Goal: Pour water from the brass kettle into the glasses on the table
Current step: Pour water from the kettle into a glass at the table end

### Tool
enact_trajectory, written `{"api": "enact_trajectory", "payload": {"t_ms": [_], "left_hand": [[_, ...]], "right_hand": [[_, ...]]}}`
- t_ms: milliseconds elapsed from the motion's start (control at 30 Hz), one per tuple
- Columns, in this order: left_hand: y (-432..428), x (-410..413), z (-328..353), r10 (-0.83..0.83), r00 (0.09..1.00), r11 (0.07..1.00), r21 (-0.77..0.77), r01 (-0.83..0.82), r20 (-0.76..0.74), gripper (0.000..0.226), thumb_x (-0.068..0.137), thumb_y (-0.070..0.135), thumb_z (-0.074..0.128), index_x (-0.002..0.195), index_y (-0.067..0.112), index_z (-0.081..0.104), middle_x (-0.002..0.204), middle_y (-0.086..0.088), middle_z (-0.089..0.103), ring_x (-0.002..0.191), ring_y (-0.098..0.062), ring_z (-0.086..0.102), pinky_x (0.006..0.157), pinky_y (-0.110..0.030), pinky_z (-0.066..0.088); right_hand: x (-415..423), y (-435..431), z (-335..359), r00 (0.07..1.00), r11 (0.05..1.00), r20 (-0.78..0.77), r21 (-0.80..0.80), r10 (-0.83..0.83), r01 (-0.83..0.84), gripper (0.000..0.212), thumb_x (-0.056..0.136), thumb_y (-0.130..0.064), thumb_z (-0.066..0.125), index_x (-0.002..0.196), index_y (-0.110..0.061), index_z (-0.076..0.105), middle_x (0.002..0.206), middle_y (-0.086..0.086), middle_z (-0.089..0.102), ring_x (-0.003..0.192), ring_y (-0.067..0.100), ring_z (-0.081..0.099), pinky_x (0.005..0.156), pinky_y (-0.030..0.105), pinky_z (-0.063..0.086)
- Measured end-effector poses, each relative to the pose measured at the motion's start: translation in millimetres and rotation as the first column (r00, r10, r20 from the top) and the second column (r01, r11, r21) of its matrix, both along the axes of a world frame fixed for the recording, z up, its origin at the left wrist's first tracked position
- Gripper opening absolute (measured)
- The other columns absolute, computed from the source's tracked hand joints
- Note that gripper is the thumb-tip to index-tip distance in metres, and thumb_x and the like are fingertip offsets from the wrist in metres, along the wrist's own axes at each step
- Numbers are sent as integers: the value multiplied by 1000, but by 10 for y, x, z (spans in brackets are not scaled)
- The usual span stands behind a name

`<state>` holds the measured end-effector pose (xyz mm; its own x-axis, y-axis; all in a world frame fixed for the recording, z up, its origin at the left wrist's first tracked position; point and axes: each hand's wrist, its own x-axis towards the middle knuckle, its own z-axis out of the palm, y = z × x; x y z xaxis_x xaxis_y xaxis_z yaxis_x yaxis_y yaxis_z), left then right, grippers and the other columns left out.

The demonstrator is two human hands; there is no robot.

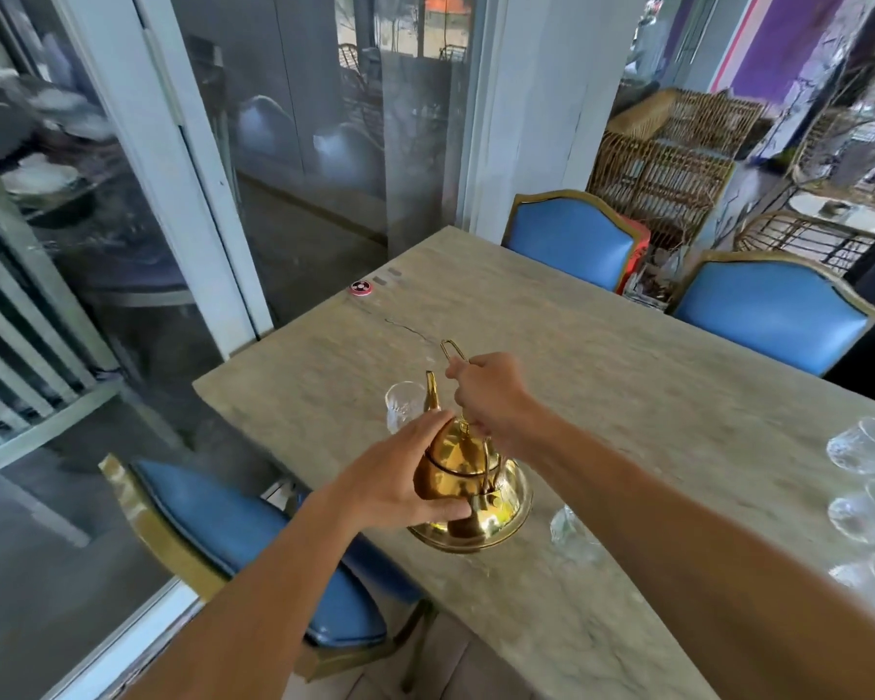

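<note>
The brass kettle (471, 492) is tipped forward above the marble table (627, 396), its spout pointing at a clear glass (404, 404) just beyond it. My right hand (491, 396) is closed on the kettle's wire handle, which sticks up past my fingers. My left hand (405, 472) presses against the kettle's left side and lid. A second glass (569, 530) stands right of the kettle. Several more glasses (859, 487) sit at the table's right edge. No stream of water can be made out.
Blue padded chairs stand on the near left (253, 538) and the far side (572, 240), (774, 315). A small red round object (360, 287) lies near the table's far left edge. Glass doors are to the left, wicker furniture (663, 164) behind.
</note>
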<state>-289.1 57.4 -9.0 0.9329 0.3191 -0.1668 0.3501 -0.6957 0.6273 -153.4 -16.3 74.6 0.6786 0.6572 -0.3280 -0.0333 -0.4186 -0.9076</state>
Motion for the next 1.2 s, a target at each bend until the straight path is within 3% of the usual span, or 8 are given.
{"api": "enact_trajectory", "payload": {"t_ms": [100, 200, 400, 667, 833, 900, 1000, 1200], "left_hand": [[173, -43, -62, -20, 1000, 1000, -25, 19, -23, 115, 70, 75, 77, 159, 41, 13, 161, 12, 37, 143, -15, 45, 116, -48, 45], [345, -73, -106, -30, 999, 998, -58, 28, -43, 117, 65, 81, 75, 159, 44, 15, 160, 14, 39, 142, -13, 45, 115, -47, 45], [604, -128, -189, -77, 996, 995, -74, 73, -44, 121, 59, 92, 69, 158, 47, 18, 157, 17, 43, 141, -11, 47, 113, -48, 47], [754, -204, -254, -131, 990, 984, -124, 124, -50, 115, 66, 82, 76, 159, 47, 18, 158, 20, 41, 141, -8, 47, 115, -45, 45], [767, -195, -324, -141, 989, 979, -158, 132, -48, 127, 57, 87, 78, 160, 45, 16, 160, 22, 38, 144, -9, 45, 118, -46, 43], [779, -181, -344, -146, 988, 977, -161, 137, -49, 129, 57, 87, 78, 161, 45, 14, 161, 21, 37, 145, -9, 43, 119, -45, 42], [806, -174, -376, -148, 988, 976, -167, 137, -52, 130, 57, 87, 78, 161, 46, 12, 161, 19, 37, 145, -8, 43, 119, -44, 42], [858, -119, -398, -152, 985, 971, -200, 133, -79, 126, 60, 81, 81, 162, 45, 14, 158, 17, 44, 141, -8, 47, 119, -41, 42]], "right_hand": [[-70, 122, -28, 999, 1000, -47, -1, 1, -1, 16, 101, -17, 46, 89, -9, 54, 56, 4, 32, 37, 13, 27, 36, 18, 22], [-108, 274, -46, 998, 1000, -56, -14, -19, 18, 28, 100, -12, 45, 72, -12, 42, 57, 4, 33, 37, 12, 26, 38, 17, 21], [-199, 487, -97, 990, 995, -102, -39, -94, 90, 28, 99, -11, 45, 71, -15, 41, 56, 2, 31, 36, 13, 26, 36, 18, 21], [-289, 580, -151, 975, 988, -161, -44, -153, 148, 10, 95, -1, 42, 93, -11, 46, 59, 4, 30, 41, 13, 26, 38, 20, 20], [-286, 639, -203, 957, 976, -198, -87, -213, 199, 16, 95, 1, 42, 101, -12, 49, 62, 5, 32, 43, 14, 28, 36, 19, 20], [-274, 667, -208, 949, 972, -216, -101, -232, 215, 22, 95, 1, 41, 110, -3, 57, 62, 6, 32, 42, 13, 28, 36, 18, 20], [-237, 719, -235, 932, 962, -243, -124, -268, 244, 39, 96, 3, 42, 134, 11, 46, 65, 7, 34, 45, 13, 27, 36, 20, 19], [-143, 792, -290, 929, 957, -248, -166, -276, 240, 29, 94, 3, 41, 119, 6, 57, 79, 12, 38, 48, 13, 28, 37, 20, 21]]}}
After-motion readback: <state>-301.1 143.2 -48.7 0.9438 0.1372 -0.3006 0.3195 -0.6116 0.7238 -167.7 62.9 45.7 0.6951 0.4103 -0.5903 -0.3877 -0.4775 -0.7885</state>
